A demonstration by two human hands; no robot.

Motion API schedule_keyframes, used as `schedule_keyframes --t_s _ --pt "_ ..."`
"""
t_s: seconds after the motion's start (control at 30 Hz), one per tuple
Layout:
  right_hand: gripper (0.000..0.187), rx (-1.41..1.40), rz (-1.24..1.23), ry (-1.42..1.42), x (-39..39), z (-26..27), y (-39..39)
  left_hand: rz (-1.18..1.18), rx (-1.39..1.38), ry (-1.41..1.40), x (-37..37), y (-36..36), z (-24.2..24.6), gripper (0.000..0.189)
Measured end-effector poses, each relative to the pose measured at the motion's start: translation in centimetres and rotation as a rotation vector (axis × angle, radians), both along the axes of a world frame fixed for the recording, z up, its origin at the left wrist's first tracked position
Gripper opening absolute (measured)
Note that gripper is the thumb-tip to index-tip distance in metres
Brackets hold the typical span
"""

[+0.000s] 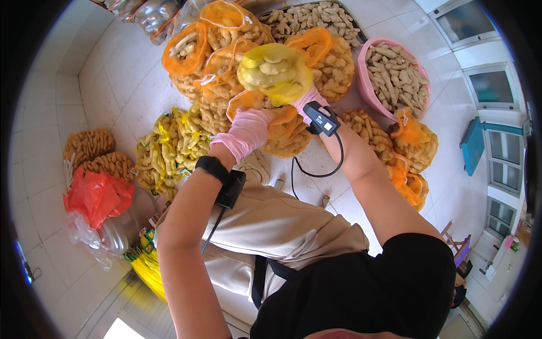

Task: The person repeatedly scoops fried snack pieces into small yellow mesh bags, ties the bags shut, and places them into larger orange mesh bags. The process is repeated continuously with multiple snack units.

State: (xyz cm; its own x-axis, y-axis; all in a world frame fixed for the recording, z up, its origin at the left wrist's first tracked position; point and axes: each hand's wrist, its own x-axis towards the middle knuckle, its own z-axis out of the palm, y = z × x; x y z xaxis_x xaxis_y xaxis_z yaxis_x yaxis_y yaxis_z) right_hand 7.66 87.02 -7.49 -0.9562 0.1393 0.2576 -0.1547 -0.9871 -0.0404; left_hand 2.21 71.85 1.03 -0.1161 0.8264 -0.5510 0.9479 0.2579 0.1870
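My right hand (311,101), in a pink glove, holds up a yellow mesh bag (271,70) with several pieces of ginger in it. Part of the netting lies over the fingers. Lower and to the left, my left hand (247,129), also gloved in pink, reaches to the mouth of an orange mesh sack (288,137) full of ginger. Its fingers are hidden by the sack's rim and the glove, so I cannot tell what they grip. More orange sacks of ginger (228,55) crowd around both hands.
A pink tub (363,80) and a dark tray (360,36) hold loose ginger. Filled yellow net bags (169,144) lie to the left, near a red plastic bag (99,197) on a clear container (137,214). Unused yellow nets (148,271) hang beside my leg. A cable (315,174) runs from my right wrist.
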Motion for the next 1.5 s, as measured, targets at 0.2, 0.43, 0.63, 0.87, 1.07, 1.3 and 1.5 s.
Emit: schedule_keyframes --t_s 0.2,0.43,0.63,0.87,1.07,1.3,1.5 --pt "0.071 0.062 -0.088 -0.462 1.7 0.9 -2.6 -0.115 0.175 -0.336 1.6 -2.4 0.0 0.027" --pt "0.068 -0.029 -0.009 -0.423 3.7 -2.4 -2.9 0.227 -0.091 -0.166 -3.0 -0.8 0.7 0.05" --pt "0.07 0.233 -0.119 -0.228 3.9 -1.4 -1.9 0.591 0.511 -0.635 -4.1 -0.8 0.4 0.073" --pt "0.067 0.252 -0.222 -0.019 3.4 -1.4 3.1 0.636 0.846 -1.035 -6.4 1.9 1.2 0.048" --pt "0.067 0.357 -0.429 -0.501 4.4 3.1 1.3 0.485 0.306 -0.454 -7.0 -0.8 -2.6 0.022" --pt "0.069 0.059 -0.221 -0.342 4.4 2.0 0.1 0.082 0.084 -0.098 -3.5 0.8 -3.4 0.041" --pt "0.073 -0.048 -0.14 -0.257 4.7 0.7 -0.3 0.234 0.202 -0.247 -2.5 1.3 -7.2 0.031"
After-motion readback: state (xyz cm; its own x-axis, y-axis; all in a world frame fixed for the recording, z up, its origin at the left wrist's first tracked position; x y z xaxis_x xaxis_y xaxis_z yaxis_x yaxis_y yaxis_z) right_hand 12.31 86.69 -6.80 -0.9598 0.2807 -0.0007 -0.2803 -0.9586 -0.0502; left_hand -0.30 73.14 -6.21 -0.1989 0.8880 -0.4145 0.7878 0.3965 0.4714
